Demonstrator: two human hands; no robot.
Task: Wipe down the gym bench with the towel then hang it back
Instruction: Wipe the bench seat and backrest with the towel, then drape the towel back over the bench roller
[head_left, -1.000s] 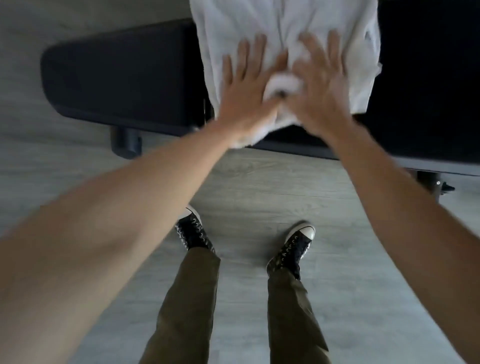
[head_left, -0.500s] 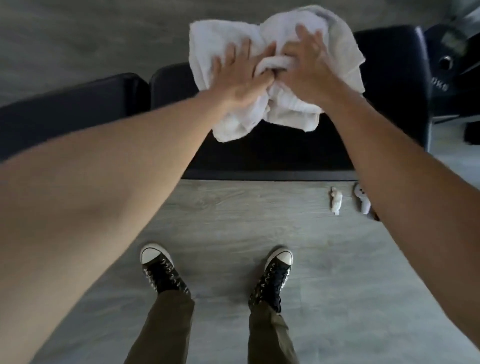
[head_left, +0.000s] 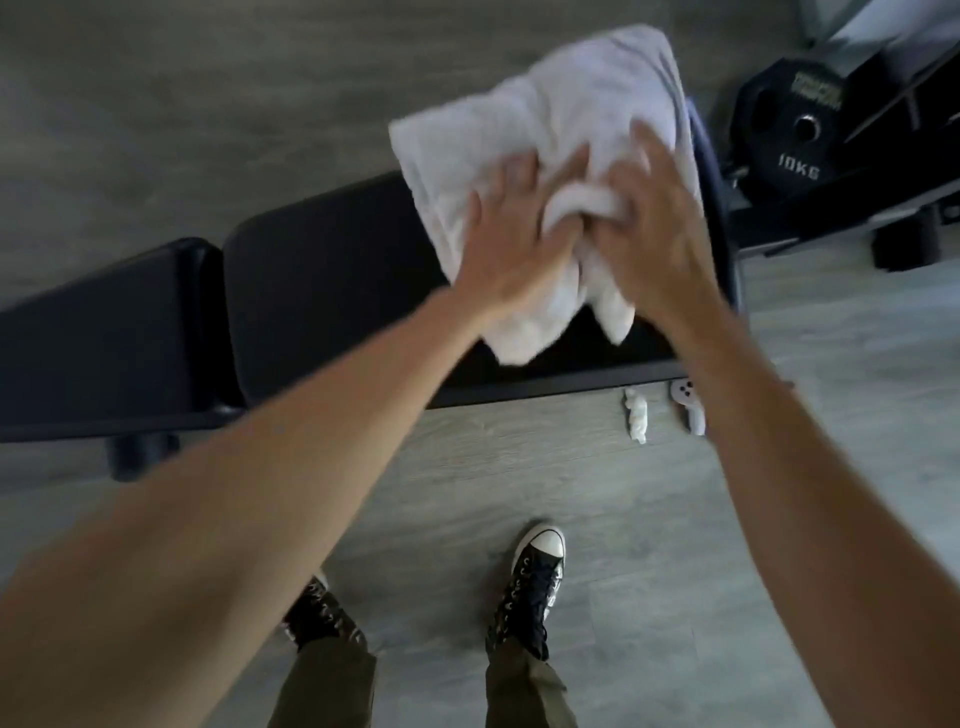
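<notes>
White towel (head_left: 561, 114) lay bunched on the 3 o'clock end of the black bench (head_left: 322, 275). Left hand (head_left: 511, 249) and right hand (head_left: 657, 244) pressed it side by side, fingers spread flat. Weight plate (head_left: 795, 130) stood at 2 o'clock.

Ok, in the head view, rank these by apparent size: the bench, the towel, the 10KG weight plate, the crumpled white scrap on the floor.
1. bench
2. towel
3. weight plate, partly hidden and farther from the camera
4. white scrap
</notes>
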